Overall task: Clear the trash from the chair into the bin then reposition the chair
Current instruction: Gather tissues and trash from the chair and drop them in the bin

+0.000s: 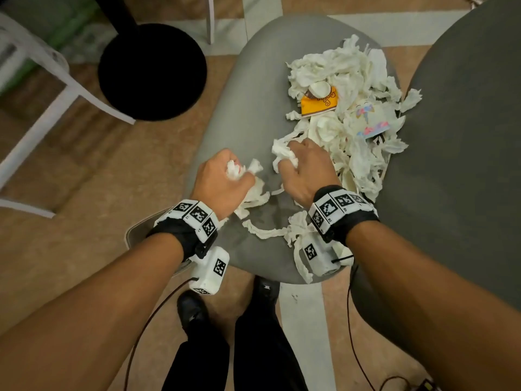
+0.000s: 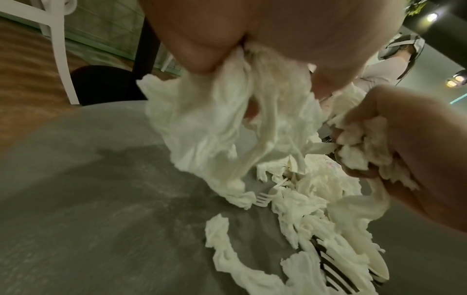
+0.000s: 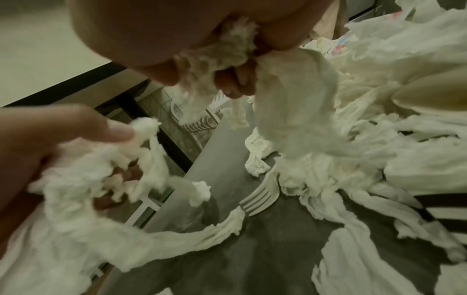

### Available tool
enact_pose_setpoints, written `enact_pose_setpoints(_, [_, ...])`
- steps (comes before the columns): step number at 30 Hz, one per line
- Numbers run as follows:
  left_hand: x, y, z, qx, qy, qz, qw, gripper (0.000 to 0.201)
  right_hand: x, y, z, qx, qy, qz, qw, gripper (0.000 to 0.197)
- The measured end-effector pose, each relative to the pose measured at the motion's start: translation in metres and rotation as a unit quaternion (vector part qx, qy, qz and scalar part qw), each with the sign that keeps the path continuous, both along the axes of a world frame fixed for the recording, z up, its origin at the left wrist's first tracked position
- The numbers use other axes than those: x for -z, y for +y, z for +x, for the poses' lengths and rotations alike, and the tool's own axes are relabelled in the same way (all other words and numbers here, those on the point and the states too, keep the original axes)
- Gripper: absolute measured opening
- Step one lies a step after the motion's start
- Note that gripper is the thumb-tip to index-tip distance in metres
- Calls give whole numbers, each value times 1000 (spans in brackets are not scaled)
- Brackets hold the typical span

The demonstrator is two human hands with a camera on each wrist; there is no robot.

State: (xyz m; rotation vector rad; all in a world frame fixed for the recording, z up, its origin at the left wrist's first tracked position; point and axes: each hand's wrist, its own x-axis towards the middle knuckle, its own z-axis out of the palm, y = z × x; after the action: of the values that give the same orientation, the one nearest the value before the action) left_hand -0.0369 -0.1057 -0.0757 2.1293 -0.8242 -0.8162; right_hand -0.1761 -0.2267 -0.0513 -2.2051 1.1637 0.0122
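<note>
A grey chair seat [image 1: 239, 108] carries a heap of torn white tissue [image 1: 338, 71], an orange paper cup [image 1: 318, 103], a crumpled printed cup [image 1: 369, 119] and a white plastic fork [image 3: 260, 197]. My left hand [image 1: 225, 176] grips a wad of tissue [image 2: 227, 123] over the seat's near left part. Close beside it, my right hand [image 1: 301, 165] grips another wad of tissue [image 3: 227, 49] at the heap's near edge. Loose tissue strips [image 1: 265, 230] lie on the seat under both wrists.
A black round table base [image 1: 152, 71] stands on the wooden floor at the left, with a white chair frame [image 1: 42, 88] beyond it. A darker grey chair back [image 1: 462, 153] fills the right side. My legs and shoes [image 1: 194, 309] are below the seat. No bin is in view.
</note>
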Motion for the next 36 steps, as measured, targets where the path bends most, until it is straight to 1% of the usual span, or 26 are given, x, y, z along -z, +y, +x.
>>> enact_pose_setpoints(1, [-1, 2, 0, 12, -14, 5, 1000, 23, 0, 2, 0, 11, 1, -6, 1000, 27])
enact_pose_setpoints(3, [1, 8, 1, 28, -34, 13, 999, 22, 1, 7, 3, -4, 13, -32, 999, 27])
enact_pose_setpoints(5, [1, 16, 3, 14, -17, 19, 1000, 18, 1, 13, 5, -19, 17, -41, 999, 27])
enact_pose_setpoints(7, [0, 24, 5, -14, 4, 13, 1000, 11, 2, 19, 9, -9, 17, -21, 1000, 27])
enact_pose_setpoints(9, [-2, 33, 6, -36, 4, -3, 999, 5, 3, 27, 13, 3, 53, -3, 999, 30])
enact_pose_setpoints(11, [-3, 41, 8, -70, -12, 1, 997, 25, 1, 37, 18, 6, 68, -14, 998, 31])
enact_pose_setpoints(14, [-4, 55, 14, -119, -13, 4, 993, 37, -3, 52, 26, 4, 47, -43, 998, 27])
enact_pose_setpoints(17, [0, 71, 24, -136, 4, -10, 991, 42, -3, 70, 41, 2, 33, -20, 999, 27])
enact_pose_setpoints(20, [0, 93, 38, -171, 1, -11, 985, 39, -7, 91, 64, -17, 1, 6, 1000, 26])
enact_pose_setpoints(22, [4, 113, 51, -207, -6, -7, 978, 33, -9, 113, 86, -40, -30, 26, 998, 24])
enact_pose_setpoints(24, [10, 138, 66, -237, -14, -4, 971, 28, -7, 140, 111, -69, -55, 38, 995, 27])
enact_pose_setpoints(27, [27, 178, 85, -255, -19, 9, 967, 27, 7, 184, 147, -109, -50, 65, 991, 29])
enact_pose_setpoints(29, [44, 201, 93, -259, 1, 18, 966, 26, 26, 212, 166, -134, -28, 98, 986, 29])
enact_pose_setpoints(31, [68, 223, 100, -235, 9, 26, 972, 27, 51, 240, 179, -139, -2, 132, 981, 33])
enact_pose_setpoints(32, [79, 232, 102, -210, 11, 38, 977, 25, 64, 251, 183, -130, 12, 152, 980, 37])
enact_pose_setpoints(34, [114, 250, 102, -158, 38, 78, 984, 20, 97, 268, 189, -70, 33, 209, 975, 44])
enact_pose_setpoints(35, [139, 258, 102, -153, 65, 102, 981, 23, 116, 273, 191, -31, 47, 238, 970, 48])
enact_pose_setpoints(36, [160, 265, 100, -169, 113, 116, 972, 30, 136, 277, 192, 1, 64, 262, 963, 52])
